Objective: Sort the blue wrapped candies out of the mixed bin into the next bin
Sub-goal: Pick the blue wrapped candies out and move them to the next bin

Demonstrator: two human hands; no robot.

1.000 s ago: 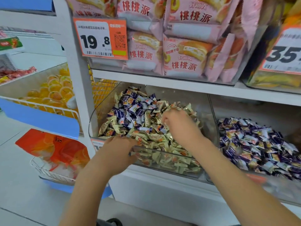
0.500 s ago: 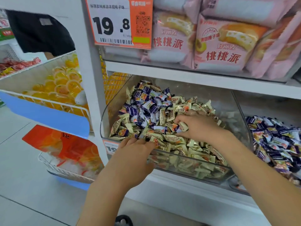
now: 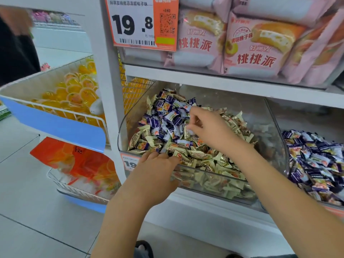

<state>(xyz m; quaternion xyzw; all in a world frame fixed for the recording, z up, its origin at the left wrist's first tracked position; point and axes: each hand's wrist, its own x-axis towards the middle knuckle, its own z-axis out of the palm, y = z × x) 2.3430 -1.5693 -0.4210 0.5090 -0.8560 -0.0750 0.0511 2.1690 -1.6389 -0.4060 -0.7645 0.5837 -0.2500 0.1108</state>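
price tag (image 3: 137, 23) reads "19.8"; pink packs (image 3: 255, 51) "桃桃派".

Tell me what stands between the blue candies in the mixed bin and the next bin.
The clear divider wall between the mixed bin and the next bin stands in the way; candies must be lifted over it. The right hand is already among the blue candies, with nothing visible blocking it.
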